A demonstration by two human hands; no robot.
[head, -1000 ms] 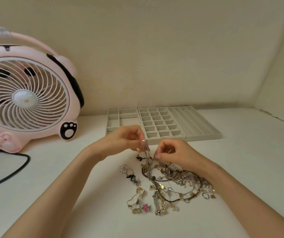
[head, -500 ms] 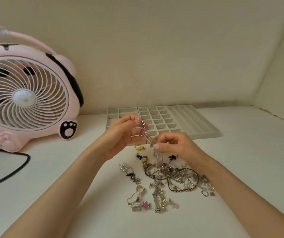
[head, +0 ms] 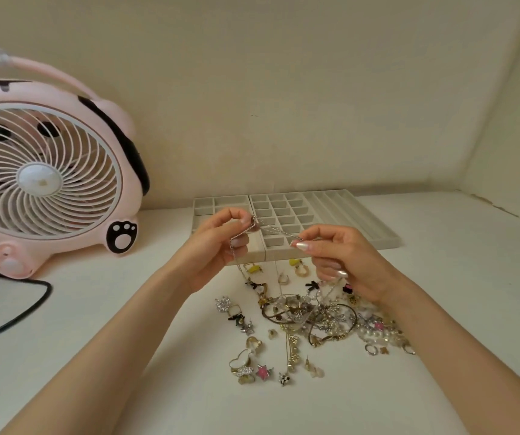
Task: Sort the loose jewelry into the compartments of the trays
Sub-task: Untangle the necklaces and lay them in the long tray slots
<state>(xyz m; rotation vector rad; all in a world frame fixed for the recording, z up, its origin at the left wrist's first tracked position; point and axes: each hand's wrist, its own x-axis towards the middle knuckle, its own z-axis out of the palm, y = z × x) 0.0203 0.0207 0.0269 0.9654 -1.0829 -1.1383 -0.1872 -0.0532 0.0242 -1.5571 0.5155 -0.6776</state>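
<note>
The left hand (head: pixel 217 246) makes its grip with the thumb and the first finger, and they pinch a thin silver chain (head: pixel 276 228) at its highest point. The other fingers of this hand are curled below. The right hand (head: pixel 343 255) also pinches the same chain between thumb and first finger, a little lower and to the right. Between the two grips the chain runs as a short, almost tight line, sloping down towards the right hand. This line is in the air in front of the trays.

From the left grip another part of the chain hangs down along the curled fingers. Thin strands continue down to the jewelry pile (head: pixel 315 312) on the tabletop (head: pixel 440 277). How these strands are joined with the pile I cannot tell.

The pile lies near, below both hands and more under the right one, a tangle of gold and silver pieces with some pearls (head: pixel 378 334). Around it lie single pieces: a yellow earring (head: pixel 253 268) just below the left hand, a white heart ring (head: pixel 241 357) and a pink star (head: pixel 264 372) at the near left.

Behind the hands, at the far side, stand the grey trays. The left tray (head: pixel 203 204) has a few larger compartments, beside it is a grid of small cells (head: pixel 283 205), then long channels (head: pixel 346 215) on the right. Far left stands a pink fan (head: pixel 39 180) with a black cable (head: pixel 32 306).
</note>
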